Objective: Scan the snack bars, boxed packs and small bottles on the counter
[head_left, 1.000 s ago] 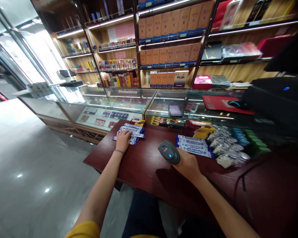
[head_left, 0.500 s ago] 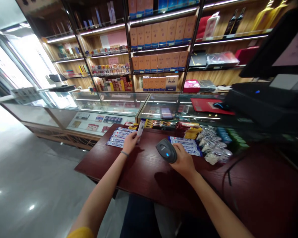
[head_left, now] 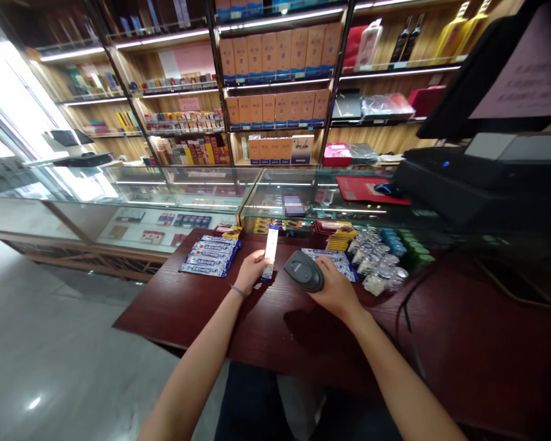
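My left hand (head_left: 251, 271) is closed on a slim blue-and-white wrapped snack bar (head_left: 270, 250), held upright-tilted above the table with its pale side showing. In my right hand (head_left: 335, 286) is a dark grey barcode scanner (head_left: 304, 270), its head facing left toward the bar. Left of my left hand, a row of similar blue-and-white bars (head_left: 210, 256) lies on the dark red wooden table (head_left: 257, 324). A second group of such bars (head_left: 344, 262) lies behind the scanner, partly hidden by it and my right hand.
Small clear jars (head_left: 380, 278) with silver lids stand at the right, beside blue and green containers (head_left: 408, 245). Stacked red-and-yellow packets (head_left: 333, 236) sit behind. A glass display counter (head_left: 183, 184) borders the table's far side. A monitor (head_left: 500, 73) and dark machine (head_left: 450, 184) stand right.
My left hand has brought the bar right, closer to the scanner, and turned its pale face more into view. The scanner's blue light no longer shows. The whole view has shifted somewhat.
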`<state>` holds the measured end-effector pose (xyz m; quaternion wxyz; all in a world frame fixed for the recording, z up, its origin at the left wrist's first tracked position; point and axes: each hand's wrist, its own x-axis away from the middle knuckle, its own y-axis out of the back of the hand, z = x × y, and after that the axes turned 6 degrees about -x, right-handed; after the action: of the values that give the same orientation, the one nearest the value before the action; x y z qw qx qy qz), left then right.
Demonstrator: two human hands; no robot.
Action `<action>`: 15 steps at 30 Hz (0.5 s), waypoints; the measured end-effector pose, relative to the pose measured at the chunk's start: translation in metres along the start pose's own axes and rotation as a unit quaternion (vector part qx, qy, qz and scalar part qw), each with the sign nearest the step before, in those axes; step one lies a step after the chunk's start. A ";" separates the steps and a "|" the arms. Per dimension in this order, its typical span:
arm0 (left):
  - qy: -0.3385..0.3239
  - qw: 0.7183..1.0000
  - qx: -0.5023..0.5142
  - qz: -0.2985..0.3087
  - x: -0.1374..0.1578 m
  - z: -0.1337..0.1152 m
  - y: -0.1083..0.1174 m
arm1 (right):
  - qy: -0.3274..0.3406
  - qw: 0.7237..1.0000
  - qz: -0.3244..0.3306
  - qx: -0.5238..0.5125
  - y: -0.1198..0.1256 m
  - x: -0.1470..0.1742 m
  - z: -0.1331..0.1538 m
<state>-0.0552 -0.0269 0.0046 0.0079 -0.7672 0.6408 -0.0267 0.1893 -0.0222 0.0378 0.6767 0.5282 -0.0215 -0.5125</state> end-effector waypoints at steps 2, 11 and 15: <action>0.000 1.000 0.004 -0.006 0.000 -0.001 0.000 | -0.001 1.000 0.000 0.001 -0.001 0.000 0.001; 0.035 0.996 0.087 0.005 0.003 -0.003 0.002 | 0.005 0.999 -0.048 -0.011 0.002 0.000 -0.005; 0.029 0.997 0.064 0.017 0.001 -0.004 0.001 | -0.007 0.991 -0.131 -0.023 0.013 -0.004 -0.013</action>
<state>-0.0558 -0.0275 0.0085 0.0388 -0.7529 0.6508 -0.0901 0.2036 -0.0112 0.0432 0.6153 0.5073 0.0556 -0.6008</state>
